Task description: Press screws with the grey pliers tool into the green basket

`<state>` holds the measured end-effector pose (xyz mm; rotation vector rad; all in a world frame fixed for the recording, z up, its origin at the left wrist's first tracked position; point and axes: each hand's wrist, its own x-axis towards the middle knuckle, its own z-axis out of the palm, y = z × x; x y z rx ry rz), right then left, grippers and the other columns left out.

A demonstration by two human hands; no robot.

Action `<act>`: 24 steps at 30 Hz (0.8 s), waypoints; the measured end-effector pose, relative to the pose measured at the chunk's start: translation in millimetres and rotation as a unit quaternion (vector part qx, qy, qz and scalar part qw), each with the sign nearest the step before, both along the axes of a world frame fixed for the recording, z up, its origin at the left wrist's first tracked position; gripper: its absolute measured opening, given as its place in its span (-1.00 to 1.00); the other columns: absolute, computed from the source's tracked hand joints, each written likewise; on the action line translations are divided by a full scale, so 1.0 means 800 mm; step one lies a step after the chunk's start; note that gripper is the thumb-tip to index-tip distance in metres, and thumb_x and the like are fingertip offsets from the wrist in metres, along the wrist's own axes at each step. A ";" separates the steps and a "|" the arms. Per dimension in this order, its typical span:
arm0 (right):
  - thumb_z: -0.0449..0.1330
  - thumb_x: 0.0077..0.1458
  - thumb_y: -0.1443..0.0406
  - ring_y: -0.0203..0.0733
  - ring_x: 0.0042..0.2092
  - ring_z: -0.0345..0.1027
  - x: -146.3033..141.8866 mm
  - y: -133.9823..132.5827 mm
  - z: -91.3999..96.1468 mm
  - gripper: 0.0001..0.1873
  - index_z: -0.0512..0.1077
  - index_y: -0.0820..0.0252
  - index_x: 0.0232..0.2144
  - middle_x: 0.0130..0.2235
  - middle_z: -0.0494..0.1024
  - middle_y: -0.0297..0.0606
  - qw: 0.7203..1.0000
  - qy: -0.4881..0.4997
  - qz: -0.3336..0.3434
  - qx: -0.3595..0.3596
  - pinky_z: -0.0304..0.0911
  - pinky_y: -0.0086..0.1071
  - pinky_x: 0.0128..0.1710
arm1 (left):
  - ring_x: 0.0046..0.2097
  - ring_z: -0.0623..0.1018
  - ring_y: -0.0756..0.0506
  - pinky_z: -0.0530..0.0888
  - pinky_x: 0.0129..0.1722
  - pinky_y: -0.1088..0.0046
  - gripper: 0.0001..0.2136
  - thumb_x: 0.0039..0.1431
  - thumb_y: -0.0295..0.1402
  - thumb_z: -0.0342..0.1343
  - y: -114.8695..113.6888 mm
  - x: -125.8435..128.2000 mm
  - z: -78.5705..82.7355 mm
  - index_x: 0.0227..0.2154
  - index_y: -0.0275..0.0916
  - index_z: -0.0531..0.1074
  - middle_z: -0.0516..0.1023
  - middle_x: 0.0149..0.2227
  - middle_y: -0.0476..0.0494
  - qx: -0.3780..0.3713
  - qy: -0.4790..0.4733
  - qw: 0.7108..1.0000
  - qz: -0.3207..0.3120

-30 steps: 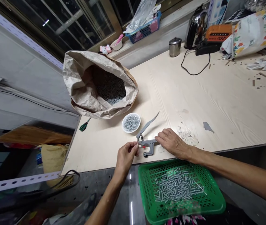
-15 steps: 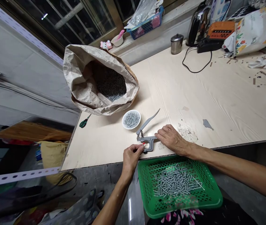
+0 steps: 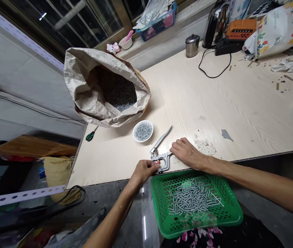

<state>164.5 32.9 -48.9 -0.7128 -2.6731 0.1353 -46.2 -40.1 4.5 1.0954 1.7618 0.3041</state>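
A pair of grey snap-fastener pliers (image 3: 166, 159) with a spring and a small red piece at the jaw lies near the table's front edge, its long upper handle raised. My right hand (image 3: 187, 153) is closed on the end of the lower handle. Thumb and fingers of my left hand (image 3: 147, 169) are pinched together at the jaw, just beside the red piece; whatever they hold is hidden. Behind the pliers stands a white bowl (image 3: 143, 131) full of small metal pieces. A green basket (image 3: 159, 224) with many short, ridged metal pieces sits below my right hand, by the lap.
A large open sack (image 3: 81, 100) of dark metal pieces stands at the back left. Green-handled scissors (image 3: 90, 135) lie at the left table edge. Farther back are a lidded metal canister (image 3: 192, 45), a kettle (image 3: 212, 26) and a black cable (image 3: 215, 76).
The pliers have tipped slightly towards me, their raised handle now a little lower. My left fingers have shifted slightly at the jaw. My right hand keeps its hold.
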 end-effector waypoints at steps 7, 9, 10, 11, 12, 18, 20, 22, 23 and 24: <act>0.01 0.26 0.28 -0.20 -0.22 0.21 0.006 0.036 0.010 -0.83 0.37 0.16 -0.18 -0.20 0.42 -0.24 0.987 0.033 0.054 -0.147 0.05 -0.32 -0.25 | -0.62 0.16 0.09 0.11 -0.58 0.51 -0.56 -0.28 0.04 0.21 0.013 0.001 0.003 -0.76 -0.26 0.29 0.22 -0.73 0.08 -0.060 -0.015 0.998 -0.015; -0.02 0.26 0.33 -0.18 -0.20 0.21 0.001 0.051 0.016 -0.79 0.37 0.16 -0.12 -0.14 0.43 -0.20 0.991 0.036 0.010 -0.127 0.06 -0.31 -0.24 | -0.61 0.18 0.08 0.13 -0.58 0.52 -0.56 -0.31 0.04 0.23 0.014 0.002 0.004 -0.76 -0.27 0.31 0.24 -0.73 0.07 -0.063 -0.018 0.998 -0.005; -0.01 0.25 0.35 -0.16 -0.18 0.20 -0.002 0.058 0.018 -0.80 0.37 0.16 -0.13 -0.14 0.44 -0.19 0.993 0.022 -0.014 -0.112 0.05 -0.30 -0.24 | -0.61 0.19 0.08 0.14 -0.58 0.52 -0.56 -0.32 0.05 0.24 0.014 0.002 0.005 -0.75 -0.27 0.32 0.25 -0.73 0.07 -0.065 -0.018 0.998 -0.001; 0.03 0.23 0.33 -0.12 -0.16 0.19 -0.005 0.062 0.021 -0.81 0.38 0.16 -0.14 -0.15 0.45 -0.19 0.995 0.006 -0.026 -0.101 0.04 -0.28 -0.23 | -0.61 0.19 0.08 0.14 -0.58 0.52 -0.56 -0.33 0.05 0.24 0.014 0.003 0.006 -0.74 -0.28 0.34 0.26 -0.73 0.07 -0.066 -0.018 0.998 0.002; 0.08 0.21 0.30 -0.09 -0.14 0.18 -0.007 0.066 0.023 -0.81 0.38 0.16 -0.13 -0.15 0.46 -0.18 0.995 -0.008 -0.028 -0.092 0.03 -0.26 -0.20 | -0.61 0.19 0.09 0.14 -0.58 0.52 -0.55 -0.33 0.06 0.25 0.014 0.003 0.007 -0.73 -0.29 0.35 0.26 -0.72 0.07 -0.068 -0.017 0.998 0.003; 0.18 -0.13 -0.23 0.05 -0.06 0.13 0.004 0.064 0.028 -0.15 0.28 0.25 0.02 -0.04 0.42 -0.04 0.996 -0.017 -0.004 -0.087 0.00 -0.13 -0.07 | -0.60 0.19 0.08 0.14 -0.56 0.52 -0.54 -0.31 0.08 0.23 0.015 0.004 0.011 -0.71 -0.29 0.38 0.27 -0.71 0.06 -0.068 -0.021 0.997 -0.007; 0.20 -0.25 -0.29 0.09 -0.05 0.14 0.010 0.064 0.029 -0.01 0.25 0.29 0.06 -0.03 0.40 0.01 0.996 -0.031 -0.012 -0.087 -0.01 -0.10 -0.07 | -0.60 0.19 0.08 0.14 -0.56 0.52 -0.53 -0.32 0.09 0.23 0.015 0.003 0.010 -0.71 -0.29 0.38 0.26 -0.71 0.07 -0.071 -0.020 0.997 -0.009; 0.23 -0.32 -0.29 0.10 -0.06 0.14 0.013 0.064 0.032 0.05 0.25 0.33 0.06 -0.04 0.39 0.02 0.995 -0.049 -0.019 -0.087 -0.01 -0.08 -0.06 | -0.60 0.19 0.08 0.14 -0.56 0.52 -0.53 -0.33 0.10 0.24 0.014 0.003 0.009 -0.71 -0.28 0.37 0.25 -0.71 0.07 -0.074 -0.015 0.997 -0.006; 0.24 -0.34 -0.28 0.10 -0.06 0.15 0.014 0.064 0.034 0.04 0.27 0.34 0.03 -0.05 0.40 0.02 0.994 -0.058 -0.022 -0.086 -0.02 -0.06 -0.05 | -0.60 0.19 0.08 0.14 -0.56 0.51 -0.53 -0.33 0.10 0.24 0.014 0.003 0.009 -0.71 -0.27 0.37 0.25 -0.71 0.08 -0.074 -0.011 0.997 -0.004; 0.25 -0.35 -0.28 0.09 -0.06 0.15 0.014 0.064 0.037 0.02 0.31 0.34 0.00 -0.08 0.41 0.00 0.994 -0.066 -0.023 -0.084 -0.03 -0.04 -0.03 | -0.60 0.19 0.08 0.14 -0.56 0.52 -0.54 -0.33 0.10 0.24 0.014 0.004 0.008 -0.71 -0.27 0.37 0.25 -0.71 0.08 -0.072 -0.008 0.997 -0.003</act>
